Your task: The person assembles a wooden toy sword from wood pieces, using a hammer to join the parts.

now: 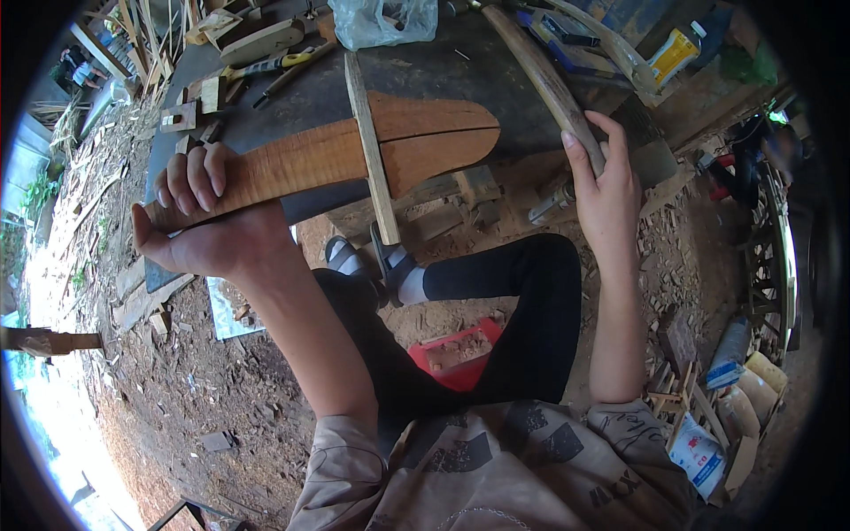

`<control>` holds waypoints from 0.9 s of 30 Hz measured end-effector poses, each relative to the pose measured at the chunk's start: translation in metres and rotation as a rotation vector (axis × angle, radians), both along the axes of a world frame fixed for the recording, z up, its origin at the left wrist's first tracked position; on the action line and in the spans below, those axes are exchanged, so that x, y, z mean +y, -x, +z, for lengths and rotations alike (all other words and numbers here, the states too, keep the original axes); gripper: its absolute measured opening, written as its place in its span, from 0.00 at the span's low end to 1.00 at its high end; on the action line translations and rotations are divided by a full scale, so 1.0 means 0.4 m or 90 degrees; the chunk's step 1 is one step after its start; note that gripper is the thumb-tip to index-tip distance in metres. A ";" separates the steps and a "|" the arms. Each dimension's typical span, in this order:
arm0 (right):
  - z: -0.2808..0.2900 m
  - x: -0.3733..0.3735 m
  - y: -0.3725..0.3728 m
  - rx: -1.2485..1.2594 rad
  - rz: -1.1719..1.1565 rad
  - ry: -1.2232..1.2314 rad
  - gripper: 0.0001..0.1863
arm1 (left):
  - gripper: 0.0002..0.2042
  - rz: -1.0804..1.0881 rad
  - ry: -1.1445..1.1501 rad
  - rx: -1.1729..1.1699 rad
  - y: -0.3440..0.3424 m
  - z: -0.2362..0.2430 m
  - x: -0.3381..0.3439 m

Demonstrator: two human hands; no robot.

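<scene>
My left hand (221, 243) is closed around the narrow end of a flat, reddish-brown wooden piece (305, 159). This piece widens to a rounded far end, with a dark slit running along that part. A thin pale wooden strip (370, 146) crosses it near the middle; how the two are joined, if at all, I cannot tell. On the right, my right hand (613, 190) has its thumb and fingers around the near end of a long, slightly curved wooden stick (542, 84), which reaches away toward the back of the table.
The dark worktable (305, 97) carries a clear plastic bag (390, 22), a yellow-and-black hand tool (288, 60), small wood blocks (211, 93) and a yellow bottle (677, 57). Something red (460, 367) is between my legs. Offcuts and chips litter the ground. A person (81, 69) is far left.
</scene>
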State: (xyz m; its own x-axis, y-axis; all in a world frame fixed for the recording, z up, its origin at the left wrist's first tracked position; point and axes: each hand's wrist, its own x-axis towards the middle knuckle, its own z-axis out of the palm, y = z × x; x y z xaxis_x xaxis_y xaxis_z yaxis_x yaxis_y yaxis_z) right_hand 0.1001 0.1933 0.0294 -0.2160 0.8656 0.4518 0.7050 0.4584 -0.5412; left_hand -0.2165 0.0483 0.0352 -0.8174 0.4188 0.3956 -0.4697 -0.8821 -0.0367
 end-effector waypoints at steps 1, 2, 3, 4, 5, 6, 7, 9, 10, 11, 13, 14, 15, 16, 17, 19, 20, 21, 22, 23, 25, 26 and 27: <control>-0.007 -0.001 0.000 0.036 0.012 0.009 0.25 | 0.18 0.014 0.011 -0.003 -0.002 0.000 0.001; -0.018 -0.001 0.001 0.036 0.011 0.008 0.25 | 0.18 0.029 0.023 -0.006 -0.003 0.001 0.001; -0.033 0.001 0.003 0.065 0.022 -0.026 0.25 | 0.18 0.029 0.021 -0.005 -0.004 0.003 0.002; -0.050 0.001 0.009 0.094 0.035 -0.060 0.25 | 0.18 0.031 0.025 -0.010 -0.005 0.005 -0.001; -0.065 0.000 0.012 0.094 0.033 -0.063 0.25 | 0.18 0.030 0.029 -0.016 -0.008 0.008 0.001; -0.082 -0.002 0.016 0.139 0.032 -0.099 0.24 | 0.18 0.028 0.025 -0.016 -0.011 0.010 0.002; -0.100 0.005 0.016 0.184 0.030 -0.137 0.24 | 0.18 0.025 0.029 -0.021 -0.016 0.010 0.009; -0.147 0.031 0.016 0.152 0.030 -0.217 0.24 | 0.18 0.028 0.027 -0.019 -0.016 0.011 0.013; -0.152 0.030 0.027 0.206 0.058 -0.166 0.25 | 0.17 0.028 0.030 -0.013 -0.015 0.009 0.013; -0.150 0.029 0.034 0.259 0.087 -0.114 0.26 | 0.17 0.027 0.033 -0.007 -0.014 0.009 0.011; -0.147 0.005 0.024 0.379 0.164 0.049 0.26 | 0.17 0.023 0.026 -0.004 -0.018 0.010 0.008; -0.159 0.002 0.022 0.411 0.182 0.038 0.25 | 0.17 0.028 0.029 -0.005 -0.018 0.009 0.006; -0.171 -0.001 0.019 0.442 0.199 0.028 0.24 | 0.17 0.033 0.032 -0.006 -0.018 0.009 0.005; -0.175 -0.002 0.012 0.449 0.211 0.023 0.22 | 0.17 0.036 0.028 -0.005 -0.020 0.012 0.006; -0.176 -0.007 0.005 0.449 0.215 0.022 0.22 | 0.17 0.033 0.021 -0.010 -0.025 0.013 0.009; -0.176 -0.021 0.002 0.462 0.186 -0.010 0.21 | 0.17 0.037 0.016 -0.014 -0.032 0.016 0.011; -0.169 -0.028 0.003 0.485 0.174 -0.023 0.21 | 0.17 0.042 0.017 -0.021 -0.032 0.018 0.014; -0.155 -0.027 0.003 0.485 0.179 -0.019 0.21 | 0.17 0.046 0.018 -0.028 -0.033 0.019 0.017; -0.135 -0.026 0.006 0.499 0.218 0.000 0.22 | 0.17 0.050 0.017 -0.027 -0.030 0.021 0.015; -0.107 -0.031 0.010 0.511 0.256 0.021 0.22 | 0.17 0.059 0.021 -0.028 -0.025 0.020 0.013; -0.022 -0.064 0.012 0.520 0.252 0.115 0.21 | 0.17 0.081 0.031 -0.034 -0.018 0.016 0.010; -0.008 -0.057 -0.004 0.497 0.264 0.118 0.21 | 0.17 0.085 0.035 -0.044 -0.016 0.017 0.009; 0.000 -0.052 -0.012 0.474 0.276 0.122 0.20 | 0.17 0.090 0.036 -0.046 -0.016 0.018 0.007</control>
State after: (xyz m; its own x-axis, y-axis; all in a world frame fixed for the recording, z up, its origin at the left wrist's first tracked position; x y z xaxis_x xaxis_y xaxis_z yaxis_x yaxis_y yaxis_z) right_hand 0.1050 0.1726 0.0294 -0.2507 0.8510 0.4615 -0.0764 0.4579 -0.8857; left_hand -0.2101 0.0511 0.0423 -0.8951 0.3179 0.3126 -0.3391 -0.9406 -0.0143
